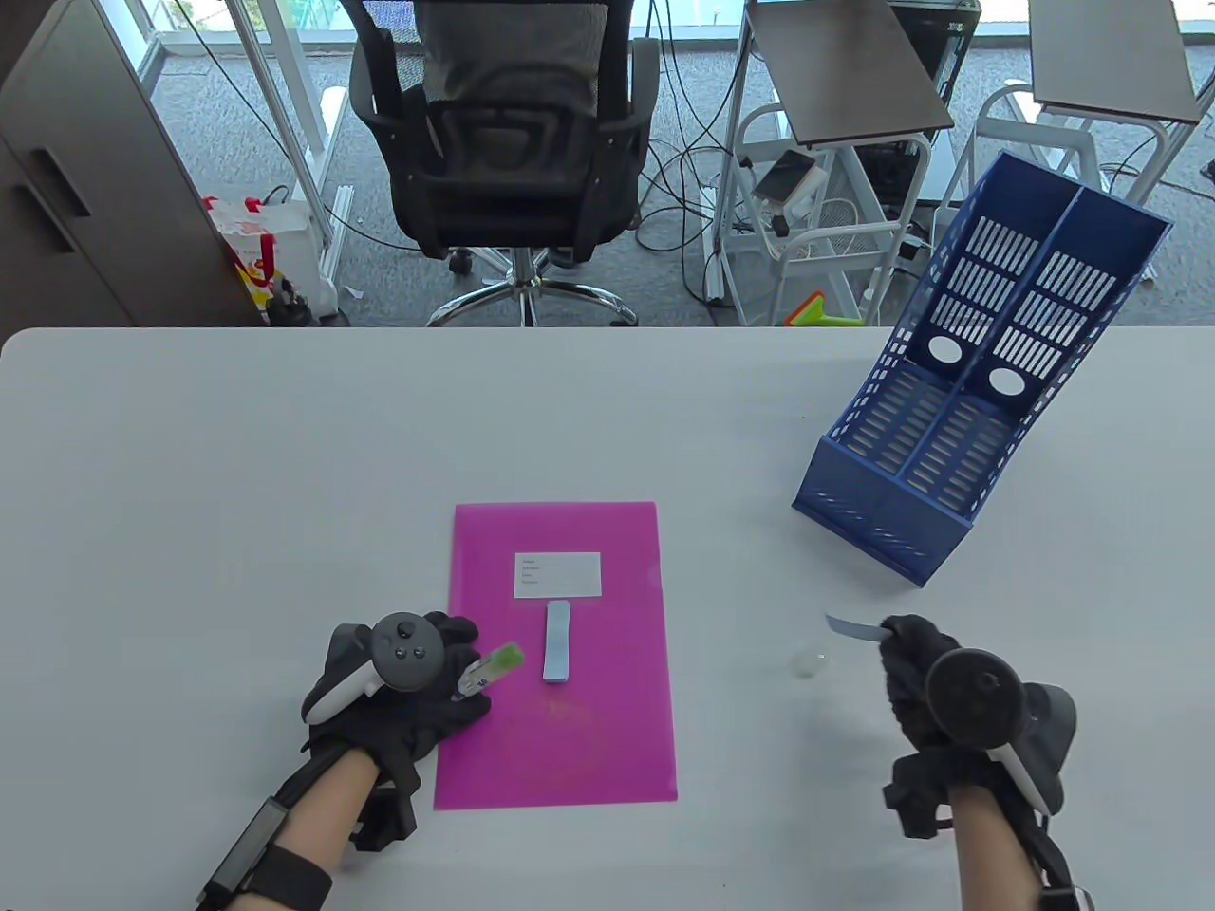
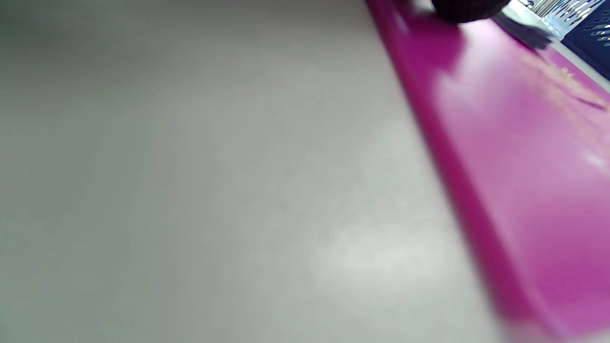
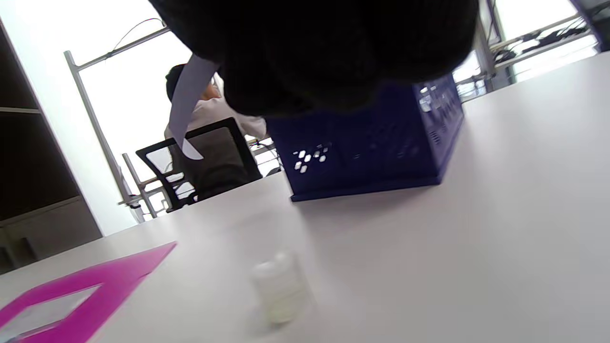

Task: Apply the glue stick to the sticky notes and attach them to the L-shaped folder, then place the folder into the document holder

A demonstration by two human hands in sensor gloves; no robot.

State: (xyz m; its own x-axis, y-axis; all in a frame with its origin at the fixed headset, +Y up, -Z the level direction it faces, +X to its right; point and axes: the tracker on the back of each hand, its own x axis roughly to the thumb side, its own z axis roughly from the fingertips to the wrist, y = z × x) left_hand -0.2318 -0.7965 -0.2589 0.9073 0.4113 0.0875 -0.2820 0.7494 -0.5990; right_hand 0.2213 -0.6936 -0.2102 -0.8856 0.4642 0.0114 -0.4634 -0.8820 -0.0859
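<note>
Ok so from my end, starting at the left: my left hand point(image 1: 403, 693) sits near the table's point(image 1: 190, 474) front edge, right at the folder's point(image 1: 560, 740) left edge. Fingers curled round the glue stick point(image 1: 489, 669), green tip poking out over the pink plastic, angled toward the far right. The left wrist view is mostly blur — grey table, then the folder's edge running diagonally point(image 2: 500, 166), a dark fingertip up top.

The folder lies flat in the front middle of the table, long side running away from me. On it there's a white label point(image 1: 557, 574) in the far half, and just below that a blue pad of notes point(image 1: 557, 642) lying lengthwise, near the folder's centre. It's just beside the glue tip but not touching, as far as I can tell.

Further right, on bare table, a small clear cap point(image 1: 809, 661) — in the right wrist view it stands upright point(image 3: 281, 290), well apart from the folder's corner point(image 3: 95, 286).

Then my right hand point(image 1: 916, 674), near the front right, lifted a bit. It pinches one blue note point(image 1: 852, 627), the strip sticking out to the left of the fingertips. In the wrist view the note hangs down from the glove point(image 3: 188, 109).

The blue holder point(image 1: 968, 399) stands toward the far right of the table, two slots, open top tilted back and away from me. Both slots look bare inside.
</note>
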